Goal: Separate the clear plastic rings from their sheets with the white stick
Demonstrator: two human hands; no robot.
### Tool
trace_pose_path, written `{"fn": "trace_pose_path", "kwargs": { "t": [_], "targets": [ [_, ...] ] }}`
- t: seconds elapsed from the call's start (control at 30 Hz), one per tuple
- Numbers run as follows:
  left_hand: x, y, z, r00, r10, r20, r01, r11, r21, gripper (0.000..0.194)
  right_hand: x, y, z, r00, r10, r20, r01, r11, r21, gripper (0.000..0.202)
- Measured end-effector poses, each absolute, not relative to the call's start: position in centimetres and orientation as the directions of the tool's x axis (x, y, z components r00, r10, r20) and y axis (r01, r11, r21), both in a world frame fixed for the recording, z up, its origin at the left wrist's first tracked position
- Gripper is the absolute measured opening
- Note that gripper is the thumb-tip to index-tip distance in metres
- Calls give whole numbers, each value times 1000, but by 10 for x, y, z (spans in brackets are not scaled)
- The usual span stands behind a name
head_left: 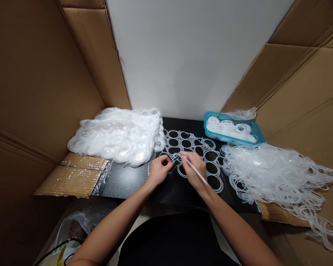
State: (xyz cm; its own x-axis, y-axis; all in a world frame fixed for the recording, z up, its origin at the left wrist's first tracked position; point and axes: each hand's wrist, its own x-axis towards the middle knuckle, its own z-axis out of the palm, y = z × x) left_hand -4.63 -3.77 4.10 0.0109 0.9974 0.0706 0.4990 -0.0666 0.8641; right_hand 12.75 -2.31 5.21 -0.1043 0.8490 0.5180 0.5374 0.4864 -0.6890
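Observation:
A sheet of joined translucent plastic rings [180,142] lies on the black table between my hands. My left hand [158,170] is closed, thumb and forefinger pinched on a ring at the sheet's near left part. My right hand [197,162] is shut on a thin white stick [197,172], held like a pen, its upper tip angled toward the rings beside my left fingertips. The exact contact at the tip is too small to make out. Some rings under my right hand are hidden.
To the left a thick stack of ring sheets [119,136] rests partly on cardboard [77,177]. Loose rings fill a teal basket [230,139] at the back right, with a clear plastic bag [241,113] behind. A tangled ring pile [274,170] overhangs the right edge. Cardboard walls flank both sides.

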Motion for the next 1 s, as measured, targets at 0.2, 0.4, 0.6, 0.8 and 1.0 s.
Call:
{"fn": "trace_pose_path", "kwargs": {
  "t": [0.2,0.4,0.6,0.8,1.0],
  "targets": [
    [-85,-42,44,57,994,92,753,-103,650,14,188,24,41,374,891,257,347,123,-930,23],
    [-83,-63,47,181,929,321,855,-310,415,13,204,17,42,203,955,-216,-395,-122,-910,33],
    [-51,-64,32,629,738,244,643,-671,370,26,207,5,66,-101,929,-356,-675,-327,-662,13],
    [-55,-48,21,646,726,235,645,-685,340,31,202,-11,65,-69,993,-96,-468,-117,-876,15],
    [-58,-51,19,696,682,224,628,-730,269,33,181,-29,43,-224,974,38,188,81,-979,22]
  ]
}}
